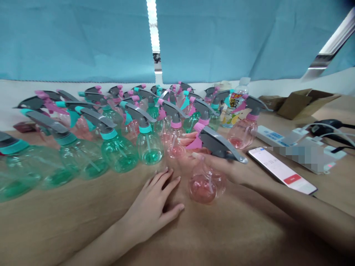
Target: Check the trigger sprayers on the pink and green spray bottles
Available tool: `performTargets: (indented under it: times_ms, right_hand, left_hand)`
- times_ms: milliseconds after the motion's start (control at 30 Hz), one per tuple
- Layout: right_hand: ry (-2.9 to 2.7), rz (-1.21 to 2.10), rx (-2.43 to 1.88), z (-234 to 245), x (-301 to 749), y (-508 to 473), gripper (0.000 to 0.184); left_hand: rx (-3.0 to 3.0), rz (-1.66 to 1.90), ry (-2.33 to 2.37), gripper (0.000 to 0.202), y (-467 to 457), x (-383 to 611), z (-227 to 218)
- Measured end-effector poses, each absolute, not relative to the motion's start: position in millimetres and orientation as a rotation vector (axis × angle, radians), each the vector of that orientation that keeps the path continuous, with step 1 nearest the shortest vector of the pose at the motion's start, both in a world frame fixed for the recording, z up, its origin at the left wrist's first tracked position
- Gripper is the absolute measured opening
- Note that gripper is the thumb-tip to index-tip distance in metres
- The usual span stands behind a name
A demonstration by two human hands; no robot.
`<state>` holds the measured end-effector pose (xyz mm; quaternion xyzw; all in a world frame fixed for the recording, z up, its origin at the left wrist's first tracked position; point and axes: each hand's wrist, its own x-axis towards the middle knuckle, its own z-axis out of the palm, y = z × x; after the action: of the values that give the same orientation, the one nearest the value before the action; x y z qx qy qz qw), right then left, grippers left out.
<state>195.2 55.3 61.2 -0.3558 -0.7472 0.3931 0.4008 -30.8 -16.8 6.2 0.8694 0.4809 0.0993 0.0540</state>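
Fingers (198,156) of the right hand (235,171) grip the pink spray bottle (206,181) just left of the phone (281,170). The left hand (154,207) lies flat and open, farther left. Rows of capped bottles (146,144) (pink, green) already stand beyond.

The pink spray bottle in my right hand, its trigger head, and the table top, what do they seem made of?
The pink spray bottle in the right hand looks like clear tinted plastic with a glossy finish; the dip tube shows through it. The trigger head looks like opaque grey plastic, smooth. The table top is matte brown, possibly paper or board, but too blurred to be sure.
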Motion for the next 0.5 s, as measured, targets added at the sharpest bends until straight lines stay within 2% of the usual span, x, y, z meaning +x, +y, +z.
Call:
performTargets:
  times_ms: [300, 500]
  right_hand:
    - [-1.827, 1.082, -0.93, 63.4, 193.7, 54.7, 0.024]
    - [-1.813, 1.139, -0.908, 61.2, 194.3, 57.2, 0.032]
  left_hand:
    - [2.634, 0.311, 1.458, 0.056, -16.7, -30.6, 6.2]
    - [2.628, 0.319, 1.449, 0.056, -16.9, -30.1, 7.7]
